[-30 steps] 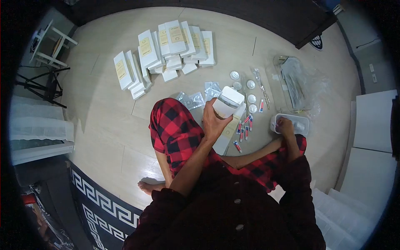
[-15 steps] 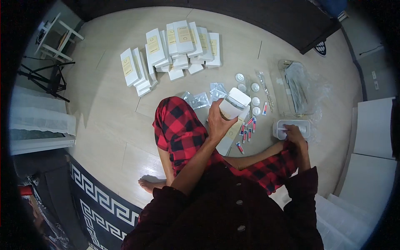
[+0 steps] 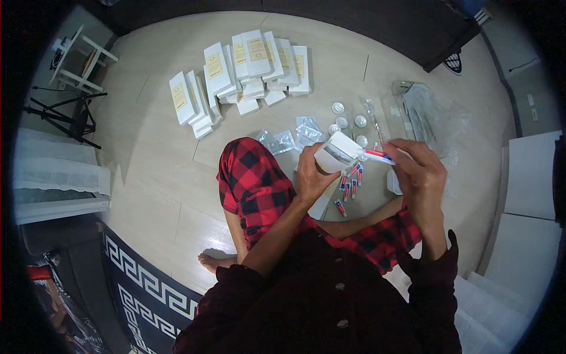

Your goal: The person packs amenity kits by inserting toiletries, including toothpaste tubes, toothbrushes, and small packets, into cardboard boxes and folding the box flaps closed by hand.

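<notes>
My left hand [image 3: 311, 179] is wrapped round a small white box [image 3: 333, 158]. The box is tilted with its flap up, and its open end faces right. My right hand [image 3: 421, 172] pinches a slim red, white and blue toothpaste tube [image 3: 378, 156]. A blurred white end reaches from it to the box's opening; whether that is a separate thing I cannot tell. Below the box lie several more toothpaste tubes [image 3: 353, 189] on the floor. Silvery packets [image 3: 284, 140] and round silver-topped tins [image 3: 338, 108] are beyond the hands.
Several white boxes with yellow labels [image 3: 257, 49] are stacked at the back. A clear plastic bin [image 3: 407, 127] with packets stands right. My right hand partly hides a white container [image 3: 393, 182]. Wrapped thin sticks [image 3: 374, 118] lie near the tins. My crossed legs [image 3: 253, 171] frame the front.
My right hand has risen from the white container and moved left and forward to the box, now holding the toothpaste tube. The box in my left hand has turned slightly, its opening towards the right.
</notes>
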Motion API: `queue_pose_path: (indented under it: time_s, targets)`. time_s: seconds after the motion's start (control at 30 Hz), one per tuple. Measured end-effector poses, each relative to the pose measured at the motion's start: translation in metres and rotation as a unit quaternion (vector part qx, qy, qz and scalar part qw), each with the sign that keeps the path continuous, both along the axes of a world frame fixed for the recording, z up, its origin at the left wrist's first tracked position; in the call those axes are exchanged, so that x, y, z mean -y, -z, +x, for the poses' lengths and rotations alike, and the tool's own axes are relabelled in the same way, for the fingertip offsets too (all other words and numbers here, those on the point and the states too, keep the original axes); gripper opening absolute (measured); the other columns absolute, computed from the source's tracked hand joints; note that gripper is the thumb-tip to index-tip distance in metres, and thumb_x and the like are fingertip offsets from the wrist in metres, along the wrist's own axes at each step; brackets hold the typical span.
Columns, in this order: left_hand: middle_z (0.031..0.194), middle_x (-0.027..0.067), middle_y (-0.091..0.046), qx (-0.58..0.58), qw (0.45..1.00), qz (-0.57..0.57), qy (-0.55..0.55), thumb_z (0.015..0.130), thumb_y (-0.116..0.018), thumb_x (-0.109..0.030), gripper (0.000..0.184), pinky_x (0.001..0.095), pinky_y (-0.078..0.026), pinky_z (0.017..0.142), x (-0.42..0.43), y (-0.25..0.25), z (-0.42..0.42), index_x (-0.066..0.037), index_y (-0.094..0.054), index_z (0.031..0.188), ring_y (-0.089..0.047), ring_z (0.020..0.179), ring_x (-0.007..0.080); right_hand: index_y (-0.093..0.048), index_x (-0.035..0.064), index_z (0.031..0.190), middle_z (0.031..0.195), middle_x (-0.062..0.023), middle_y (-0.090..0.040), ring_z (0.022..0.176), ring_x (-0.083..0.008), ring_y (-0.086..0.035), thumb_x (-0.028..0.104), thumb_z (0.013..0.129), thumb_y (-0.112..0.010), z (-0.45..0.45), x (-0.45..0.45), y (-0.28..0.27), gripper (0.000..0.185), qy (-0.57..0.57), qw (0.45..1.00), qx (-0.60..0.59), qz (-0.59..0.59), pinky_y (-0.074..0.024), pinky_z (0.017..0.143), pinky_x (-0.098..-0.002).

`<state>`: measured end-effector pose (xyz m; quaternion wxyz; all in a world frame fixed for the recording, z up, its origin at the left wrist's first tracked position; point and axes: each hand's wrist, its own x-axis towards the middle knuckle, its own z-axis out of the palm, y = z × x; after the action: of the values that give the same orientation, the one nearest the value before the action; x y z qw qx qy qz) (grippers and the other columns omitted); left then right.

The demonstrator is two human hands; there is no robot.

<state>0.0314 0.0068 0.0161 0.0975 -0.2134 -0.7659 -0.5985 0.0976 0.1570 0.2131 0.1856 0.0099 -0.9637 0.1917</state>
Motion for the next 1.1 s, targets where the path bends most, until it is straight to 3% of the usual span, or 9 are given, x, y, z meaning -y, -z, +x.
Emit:
queue_pose_path:
  time_s: [0.2, 0.3, 0.47, 0.6, 0.73, 0.8, 0.93, 1.0, 1.1]
  targets:
    - [0.104, 0.0157, -0.052, 0.003, 1.0, -0.001, 0.0, 0.049, -0.081, -0.01, 0.075, 0.041, -0.042, 0.083, -0.003, -0.013, 0.01, -0.002, -0.045, 0.115, -0.051, 0.097, 0.0338, -0.067, 0.0088, 0.095, 0.103, -0.0062, -0.062, 0.093, -0.0235, -0.058, 0.005, 0.065, -0.063, -0.023, 0.011, 0.019, 0.031, -0.083, 0.977, -0.048, 0.191, -0.0464, 0.079, -0.0346]
    - [0.106, 0.0164, -0.052, 0.03, 1.0, -0.003, 0.002, 0.05, -0.081, -0.011, 0.076, 0.0411, -0.042, 0.084, -0.007, -0.023, 0.015, -0.002, -0.044, 0.116, -0.051, 0.098, 0.034, -0.067, 0.0076, 0.095, 0.106, -0.0058, -0.06, 0.096, -0.0261, -0.057, 0.005, 0.066, -0.065, -0.026, 0.016, 0.019, 0.029, -0.087, 0.985, -0.049, 0.141, -0.0462, 0.08, -0.036]
    - [0.11, 0.0177, -0.05, 0.122, 0.992, 0.012, -0.013, 0.056, -0.079, -0.012, 0.076, 0.0407, -0.043, 0.083, -0.017, -0.05, 0.029, -0.002, -0.04, 0.121, -0.052, 0.099, 0.0345, -0.066, 0.0065, 0.1, 0.111, -0.0106, -0.057, 0.098, -0.0241, -0.056, 0.004, 0.073, -0.068, -0.004, 0.0, 0.043, 0.027, 0.027, 0.97, -0.032, -0.239, -0.044, 0.085, -0.0333]
    - [0.113, 0.0187, -0.049, 0.237, 0.971, 0.045, 0.007, 0.062, -0.076, -0.014, 0.078, 0.0408, -0.044, 0.083, -0.027, -0.062, 0.046, -0.002, -0.035, 0.126, -0.052, 0.103, 0.0353, -0.066, 0.0062, 0.099, 0.116, -0.0123, -0.052, 0.101, -0.0244, -0.051, 0.004, 0.073, -0.069, 0.01, 0.014, 0.068, 0.026, 0.022, 0.967, -0.009, -0.252, -0.0439, 0.084, -0.0334]
    - [0.115, 0.0209, -0.047, 0.181, 0.982, 0.032, 0.035, 0.065, -0.075, -0.014, 0.081, 0.0411, -0.044, 0.084, -0.033, -0.047, 0.069, -0.001, -0.03, 0.131, -0.05, 0.106, 0.0373, -0.067, 0.0063, 0.096, 0.114, -0.0127, -0.052, 0.106, -0.0257, -0.049, 0.007, 0.072, -0.071, 0.018, 0.012, 0.085, 0.025, 0.114, 0.942, 0.022, -0.316, -0.0421, 0.087, -0.0345]
    - [0.115, 0.0209, -0.047, 0.167, 0.985, 0.027, 0.04, 0.065, -0.074, -0.013, 0.082, 0.0407, -0.045, 0.084, -0.036, -0.041, 0.076, -0.001, -0.029, 0.132, -0.05, 0.106, 0.0377, -0.065, 0.0088, 0.1, 0.117, -0.0144, -0.049, 0.108, -0.0279, -0.047, 0.009, 0.07, -0.073, 0.019, 0.008, 0.089, 0.031, 0.086, 0.981, -0.05, -0.167, -0.0403, 0.089, -0.0356]
    - [0.113, 0.0205, -0.047, 0.11, 0.994, -0.006, 0.015, 0.064, -0.074, -0.009, 0.085, 0.0402, -0.045, 0.083, -0.037, -0.037, 0.08, -0.001, -0.027, 0.135, -0.051, 0.103, 0.0383, -0.065, 0.0099, 0.099, 0.116, -0.0161, -0.048, 0.109, -0.0307, -0.047, 0.012, 0.07, -0.074, 0.028, -0.008, 0.11, 0.031, 0.042, 0.993, 0.011, -0.11, -0.0386, 0.09, -0.0363]
    - [0.112, 0.0204, -0.046, 0.116, 0.993, -0.015, 0.032, 0.064, -0.073, -0.008, 0.085, 0.0403, -0.045, 0.083, -0.036, -0.034, 0.085, -0.001, -0.027, 0.135, -0.051, 0.103, 0.0382, -0.067, 0.0087, 0.094, 0.117, -0.0163, -0.049, 0.109, -0.0322, -0.047, 0.016, 0.069, -0.074, 0.027, -0.015, 0.114, 0.027, 0.033, 0.971, 0.117, -0.208, -0.0389, 0.09, -0.0376]
    - [0.11, 0.0203, -0.046, 0.127, 0.991, -0.029, 0.043, 0.063, -0.073, -0.006, 0.086, 0.0406, -0.044, 0.084, -0.034, -0.031, 0.086, -0.002, -0.026, 0.136, -0.05, 0.103, 0.038, -0.068, 0.0042, 0.082, 0.116, -0.0162, -0.051, 0.108, -0.0291, -0.05, 0.018, 0.071, -0.072, 0.024, -0.009, 0.11, 0.018, 0.099, 0.946, 0.063, -0.301, -0.0393, 0.088, -0.036]
